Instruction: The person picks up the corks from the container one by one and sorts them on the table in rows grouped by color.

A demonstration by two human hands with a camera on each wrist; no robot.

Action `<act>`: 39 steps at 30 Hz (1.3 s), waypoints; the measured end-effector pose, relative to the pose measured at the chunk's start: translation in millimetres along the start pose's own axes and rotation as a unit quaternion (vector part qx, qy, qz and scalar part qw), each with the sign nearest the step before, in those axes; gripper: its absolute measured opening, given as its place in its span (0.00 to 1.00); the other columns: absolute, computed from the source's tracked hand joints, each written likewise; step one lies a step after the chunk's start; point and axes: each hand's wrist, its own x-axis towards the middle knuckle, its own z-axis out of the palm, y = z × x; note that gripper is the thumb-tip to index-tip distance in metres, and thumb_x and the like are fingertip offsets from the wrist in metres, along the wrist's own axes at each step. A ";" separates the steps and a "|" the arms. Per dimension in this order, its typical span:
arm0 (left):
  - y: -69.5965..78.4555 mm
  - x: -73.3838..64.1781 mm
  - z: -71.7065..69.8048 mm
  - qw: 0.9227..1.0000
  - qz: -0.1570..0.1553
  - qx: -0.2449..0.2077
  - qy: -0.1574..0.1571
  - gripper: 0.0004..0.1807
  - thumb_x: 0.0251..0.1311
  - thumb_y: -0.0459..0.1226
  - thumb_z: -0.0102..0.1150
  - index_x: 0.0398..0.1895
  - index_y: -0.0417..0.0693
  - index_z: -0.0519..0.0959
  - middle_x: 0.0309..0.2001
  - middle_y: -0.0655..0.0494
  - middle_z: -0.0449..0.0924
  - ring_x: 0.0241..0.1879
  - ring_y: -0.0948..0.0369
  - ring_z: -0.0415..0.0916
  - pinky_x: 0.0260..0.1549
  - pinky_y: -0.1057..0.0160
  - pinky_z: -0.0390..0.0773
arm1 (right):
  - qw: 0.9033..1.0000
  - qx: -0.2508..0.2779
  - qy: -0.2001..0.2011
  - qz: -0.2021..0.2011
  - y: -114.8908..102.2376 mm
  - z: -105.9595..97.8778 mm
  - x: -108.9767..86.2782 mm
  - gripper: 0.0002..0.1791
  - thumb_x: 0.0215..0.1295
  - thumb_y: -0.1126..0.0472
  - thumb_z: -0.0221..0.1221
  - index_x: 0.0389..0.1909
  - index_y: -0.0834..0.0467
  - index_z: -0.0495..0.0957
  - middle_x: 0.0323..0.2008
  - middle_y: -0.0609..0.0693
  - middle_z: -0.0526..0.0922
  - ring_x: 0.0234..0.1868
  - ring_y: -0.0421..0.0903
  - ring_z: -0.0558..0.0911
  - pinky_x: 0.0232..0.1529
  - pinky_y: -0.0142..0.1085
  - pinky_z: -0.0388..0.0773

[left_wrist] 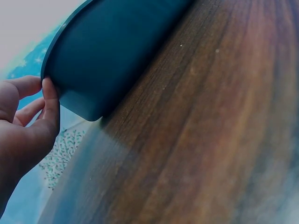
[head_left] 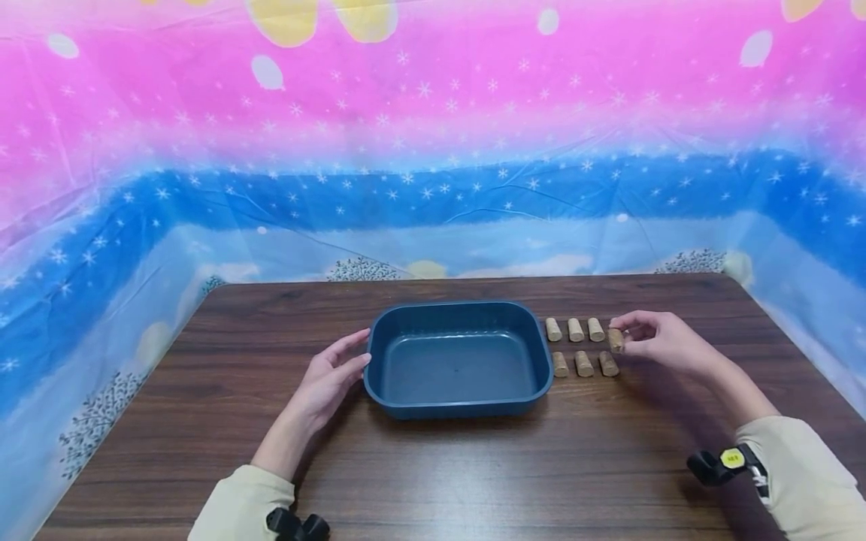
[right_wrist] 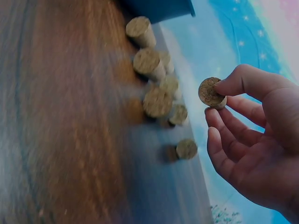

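A dark blue rectangular plastic basin point(head_left: 460, 409) stands on the wooden table with its inside bare. At its left end my left hand point(head_left: 328, 383) pinches the rim; in the left wrist view the thumb and fingers of this hand point(left_wrist: 32, 112) meet at the basin's edge point(left_wrist: 107, 51). To the right of the basin, my right hand point(head_left: 666, 346) holds a tapered cork stopper point(head_left: 616, 340) between thumb and fingers. The right wrist view has the round end of this held cork point(right_wrist: 211, 92) facing the camera, apart from the other corks.
Several more cork stoppers point(head_left: 575, 329) stand in two rows between the basin and my right hand, the nearer row point(head_left: 584, 364) close to the basin's right side. Dark wooden table point(head_left: 446, 481) extends toward me. A pink and blue patterned cloth point(head_left: 433, 188) hangs behind and beside it.
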 end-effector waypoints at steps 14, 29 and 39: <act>3.4 -3.3 0.4 1.000 -0.007 -0.003 0.002 0.28 0.69 0.33 0.53 0.71 0.39 0.61 0.68 0.43 0.60 0.53 0.61 0.71 0.52 0.68 0.73 | 0.999 -0.004 -0.028 0.015 25.3 -0.2 -10.8 0.20 0.53 0.70 0.60 0.50 0.69 0.77 0.37 0.54 0.81 0.37 0.45 0.77 0.31 0.33 0.75; 4.5 -2.4 1.1 1.000 -0.011 0.002 0.003 0.28 0.69 0.33 0.54 0.71 0.41 0.62 0.68 0.44 0.61 0.53 0.61 0.72 0.52 0.68 0.73 | 0.998 0.019 -0.049 0.024 37.8 -1.2 -13.6 0.21 0.58 0.68 0.62 0.52 0.73 0.75 0.41 0.58 0.83 0.36 0.39 0.78 0.33 0.31 0.75; 4.6 -2.4 0.8 1.000 -0.011 0.003 0.003 0.28 0.69 0.33 0.52 0.71 0.40 0.61 0.68 0.44 0.61 0.52 0.62 0.72 0.52 0.68 0.73 | 0.997 0.045 -0.051 0.035 41.4 -1.8 -13.5 0.22 0.57 0.69 0.62 0.52 0.75 0.74 0.43 0.61 0.82 0.36 0.38 0.79 0.34 0.31 0.76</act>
